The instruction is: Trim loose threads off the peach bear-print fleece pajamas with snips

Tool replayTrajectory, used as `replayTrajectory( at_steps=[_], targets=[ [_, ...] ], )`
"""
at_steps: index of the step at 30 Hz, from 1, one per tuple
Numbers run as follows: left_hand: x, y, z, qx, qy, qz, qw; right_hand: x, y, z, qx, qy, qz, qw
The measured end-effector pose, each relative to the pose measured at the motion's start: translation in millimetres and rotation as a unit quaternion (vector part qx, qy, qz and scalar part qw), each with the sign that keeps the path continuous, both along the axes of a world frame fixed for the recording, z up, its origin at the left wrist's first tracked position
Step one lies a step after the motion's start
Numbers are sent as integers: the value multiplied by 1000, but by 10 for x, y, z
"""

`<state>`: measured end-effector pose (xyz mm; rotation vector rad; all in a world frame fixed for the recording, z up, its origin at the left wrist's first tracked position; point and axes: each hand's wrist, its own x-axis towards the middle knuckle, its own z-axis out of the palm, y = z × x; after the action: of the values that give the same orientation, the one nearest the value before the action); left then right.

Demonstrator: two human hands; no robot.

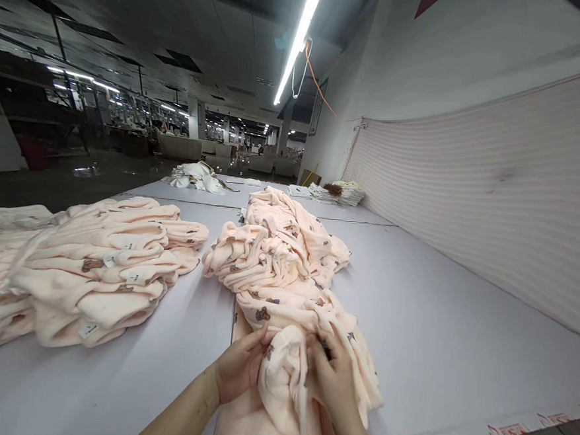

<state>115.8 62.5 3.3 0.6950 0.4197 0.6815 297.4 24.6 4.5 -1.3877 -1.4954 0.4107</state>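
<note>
A pale pink fleece garment (pixel 286 370) with small bear prints lies bunched in front of me, one end hanging toward me. My left hand (pixel 240 366) holds the left side of a bunched piece of it, thumb on top and fingers partly hidden behind the cloth. On the right side of that same piece, my right hand (pixel 331 369) has curled fingers gripping the fabric; its fingertips are partly covered. Just beyond both hands, more of the same fleece (pixel 278 243) is heaped in loose folds.
To the left lies a tied bundle of pink fleece pieces (pixel 102 264) with white labels. White cloth (pixel 198 176) and stacked pieces (pixel 349 192) sit at the table's far end. A striped pink sheet (pixel 481 184) hangs along the right side of the pale table (pixel 441 334).
</note>
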Motion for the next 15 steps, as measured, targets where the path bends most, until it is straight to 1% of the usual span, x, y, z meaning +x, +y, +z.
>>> replayTrajectory(
  at_steps=[1,3,6,8,10,12,13,15],
  targets=[
    [0,-9,23,7,0,-11,1000,40,-23,6,2,12,-7,1000],
    [24,-25,45,24,-1,-25,999,79,-123,25,-4,29,6,1000],
    [104,-33,-10,32,3,-18,999,-15,-378,-15,-46,13,67,997],
    [151,-22,-85,30,20,-10,999,-165,-589,-131,-94,-48,120,987],
    [161,-9,-150,26,47,-1,999,-329,-794,-296,-137,-133,179,965],
    [114,-21,-186,27,79,17,996,-445,-939,-448,-158,-194,218,943],
    [66,-50,-195,34,95,36,994,-470,-976,-501,-160,-203,220,941],
    [-69,-174,-216,60,132,105,984,-451,-976,-548,-165,-163,205,951]
  ],
)
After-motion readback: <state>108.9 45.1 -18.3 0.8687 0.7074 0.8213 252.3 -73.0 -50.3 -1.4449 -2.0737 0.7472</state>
